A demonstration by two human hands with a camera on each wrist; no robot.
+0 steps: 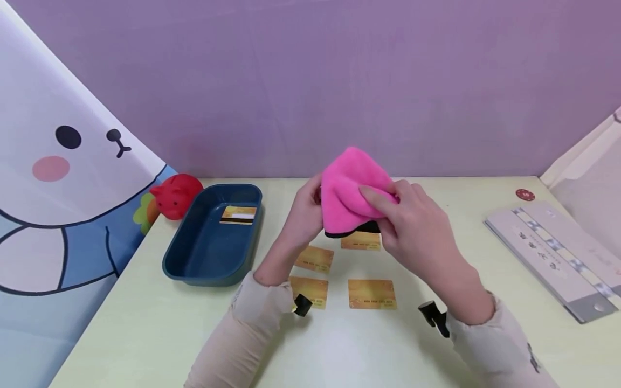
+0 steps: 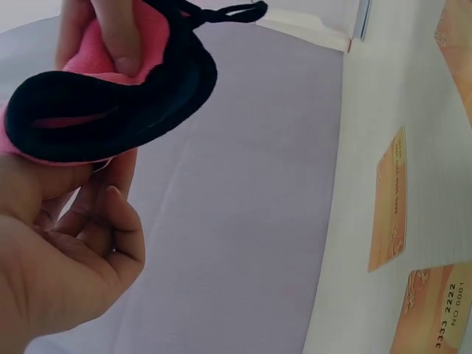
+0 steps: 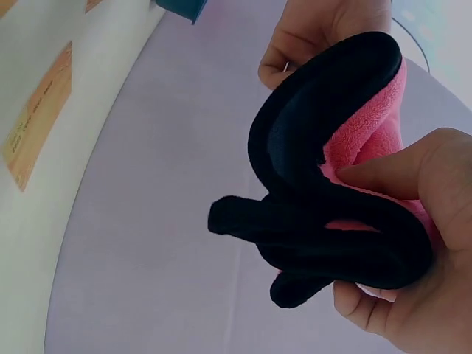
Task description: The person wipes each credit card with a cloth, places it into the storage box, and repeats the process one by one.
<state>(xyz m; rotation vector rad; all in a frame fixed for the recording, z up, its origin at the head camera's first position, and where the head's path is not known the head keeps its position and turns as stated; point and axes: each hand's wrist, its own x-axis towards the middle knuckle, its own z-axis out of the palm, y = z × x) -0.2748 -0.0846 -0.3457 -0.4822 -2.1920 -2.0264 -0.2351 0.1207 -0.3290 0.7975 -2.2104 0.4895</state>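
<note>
Both hands hold up a bright pink plush cloth (image 1: 356,183) with thick black edging, above the table's far part. My right hand (image 1: 424,234) pinches a fold of it from the right, thumb pressing into the pink side. At the cloth's left edge, my left hand (image 1: 305,215) grips it with fingers partly hidden behind. In the left wrist view the black edging (image 2: 195,88) bends into a folded opening, and a thin black loop (image 2: 236,12) sticks out. Below lie several gold cards, among them one card (image 1: 372,294) in front and another card (image 1: 360,241) partly covered by the cloth.
A dark blue tray (image 1: 208,279) stands at the left with a gold card (image 1: 237,215) inside, its striped side up. Behind it sits a red piggy bank (image 1: 177,195). Toward the right edge lie a grey flat case (image 1: 548,258) and a red chip (image 1: 525,194).
</note>
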